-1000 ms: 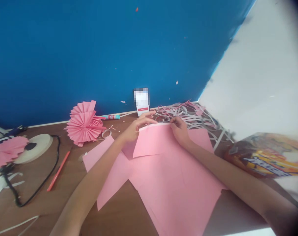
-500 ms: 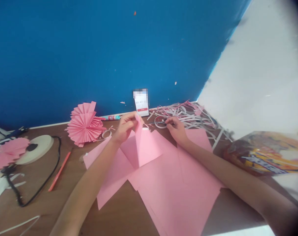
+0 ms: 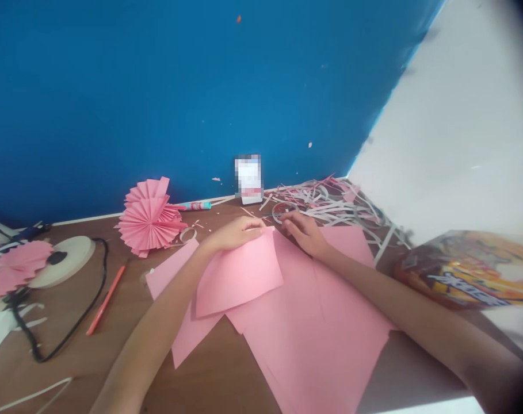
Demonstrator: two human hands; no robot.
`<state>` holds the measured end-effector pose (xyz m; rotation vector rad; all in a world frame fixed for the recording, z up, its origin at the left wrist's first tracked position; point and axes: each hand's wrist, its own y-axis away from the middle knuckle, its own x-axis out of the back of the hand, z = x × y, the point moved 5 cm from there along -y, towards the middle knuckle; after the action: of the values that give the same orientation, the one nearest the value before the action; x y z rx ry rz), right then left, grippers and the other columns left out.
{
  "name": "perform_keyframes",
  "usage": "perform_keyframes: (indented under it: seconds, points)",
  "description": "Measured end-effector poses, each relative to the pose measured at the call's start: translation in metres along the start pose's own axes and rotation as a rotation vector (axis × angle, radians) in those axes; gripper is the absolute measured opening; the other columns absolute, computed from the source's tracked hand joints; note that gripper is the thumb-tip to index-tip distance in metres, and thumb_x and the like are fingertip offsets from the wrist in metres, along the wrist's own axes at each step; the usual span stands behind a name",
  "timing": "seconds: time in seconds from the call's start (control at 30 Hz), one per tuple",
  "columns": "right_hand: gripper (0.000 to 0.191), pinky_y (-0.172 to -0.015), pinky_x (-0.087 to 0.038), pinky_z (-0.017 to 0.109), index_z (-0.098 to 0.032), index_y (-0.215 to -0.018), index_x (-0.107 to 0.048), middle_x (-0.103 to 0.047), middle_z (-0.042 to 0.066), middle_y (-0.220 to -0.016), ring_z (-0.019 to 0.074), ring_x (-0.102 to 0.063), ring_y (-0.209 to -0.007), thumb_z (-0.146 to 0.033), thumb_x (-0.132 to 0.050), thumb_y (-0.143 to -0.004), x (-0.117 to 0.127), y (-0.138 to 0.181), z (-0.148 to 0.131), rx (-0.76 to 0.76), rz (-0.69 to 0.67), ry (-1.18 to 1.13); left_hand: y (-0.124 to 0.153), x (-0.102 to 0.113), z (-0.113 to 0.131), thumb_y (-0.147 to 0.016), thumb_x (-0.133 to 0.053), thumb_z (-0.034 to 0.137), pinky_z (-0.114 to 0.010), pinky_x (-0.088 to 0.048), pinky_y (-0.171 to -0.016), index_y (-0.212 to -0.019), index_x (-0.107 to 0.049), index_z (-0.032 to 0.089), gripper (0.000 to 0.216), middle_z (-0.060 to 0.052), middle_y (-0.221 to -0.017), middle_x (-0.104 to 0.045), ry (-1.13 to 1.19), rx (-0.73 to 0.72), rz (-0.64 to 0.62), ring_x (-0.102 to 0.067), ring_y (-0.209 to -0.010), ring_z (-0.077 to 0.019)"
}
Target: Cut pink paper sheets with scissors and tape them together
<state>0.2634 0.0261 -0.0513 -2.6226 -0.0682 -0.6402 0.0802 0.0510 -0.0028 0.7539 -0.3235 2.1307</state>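
My left hand grips the upper edge of a small pink paper sheet, fingers closed over its top. The sheet bends slightly and lies over other pink paper. A large pink sheet spreads beneath and to the right, and a narrower pink piece shows under my left forearm. My right hand rests at the far edge of the large sheet, its fingers curled beside a thin ring. A thin dark object lies near those fingertips; what they hold, if anything, is hard to make out.
Pink pleated paper fans stand left of centre near a glue-stick-like tube. A phone leans on the blue wall. Paper strips pile up at the back right, beside a printed plastic packet. An orange pen and black cable lie left.
My left hand has lowered, and the small pink sheet has swung from raised and folded to flatter, spreading leftward. My right hand has shifted slightly, its fingers still curled.
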Motion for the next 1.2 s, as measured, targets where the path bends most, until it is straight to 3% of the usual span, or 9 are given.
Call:
perform_keyframes:
  seconds: [0.13,0.3,0.53,0.67,1.2]
  points:
    - [0.020,-0.061,-0.039,0.024,-0.018,-0.095,-0.061,-0.063,0.002,-0.078,0.0121,-0.053,-0.064,-0.030,-0.046,-0.090,-0.007,0.001,-0.011,0.107,-0.144,0.109,-0.005,-0.017,-0.012,-0.087,-0.044,0.042,-0.023,-0.036,-0.063,-0.081,-0.060,0.016,0.031,-0.001,-0.077,-0.059,-0.023,-0.010,-0.053,-0.052,-0.071,-0.0138]
    - [0.014,-0.056,-0.035,0.022,-0.017,-0.089,-0.063,-0.060,0.000,-0.068,0.0105,-0.049,-0.058,-0.025,-0.051,-0.086,-0.013,0.002,-0.016,0.143,-0.232,0.145,-0.005,-0.024,-0.022,-0.087,-0.042,0.040,-0.023,-0.031,-0.056,-0.072,-0.054,0.017,0.030,0.001,-0.067,-0.051,-0.090,0.031,-0.024,-0.045,-0.061,-0.0116]
    - [0.010,-0.054,-0.033,0.021,-0.017,-0.082,-0.061,-0.054,-0.003,-0.061,0.0093,-0.046,-0.053,-0.017,-0.051,-0.081,-0.015,0.003,-0.012,0.135,-0.256,0.149,-0.007,-0.032,-0.010,-0.086,-0.046,0.034,-0.024,-0.034,-0.061,-0.087,-0.060,0.019,0.020,-0.002,-0.083,-0.064,-0.173,0.046,0.151,-0.055,-0.072,-0.0150]
    - [0.010,-0.054,-0.032,0.021,-0.017,-0.079,-0.059,-0.052,-0.003,-0.059,0.0091,-0.046,-0.053,-0.015,-0.050,-0.079,-0.014,0.002,-0.011,0.132,-0.256,0.146,-0.010,-0.039,-0.008,-0.087,-0.045,0.028,-0.023,-0.032,-0.060,-0.086,-0.060,0.020,0.018,-0.001,-0.081,-0.065,-0.222,0.066,0.250,-0.055,-0.069,-0.0141]
    - [0.011,-0.058,-0.030,0.025,-0.018,-0.085,-0.059,-0.065,0.004,-0.075,0.0153,-0.054,-0.063,-0.018,-0.048,-0.081,-0.024,0.007,-0.006,0.205,-0.277,0.501,-0.014,-0.050,-0.027,-0.082,-0.046,0.030,-0.022,-0.028,-0.056,-0.071,-0.053,0.016,0.019,0.003,-0.064,-0.052,0.021,0.065,0.248,-0.042,-0.059,-0.0102]
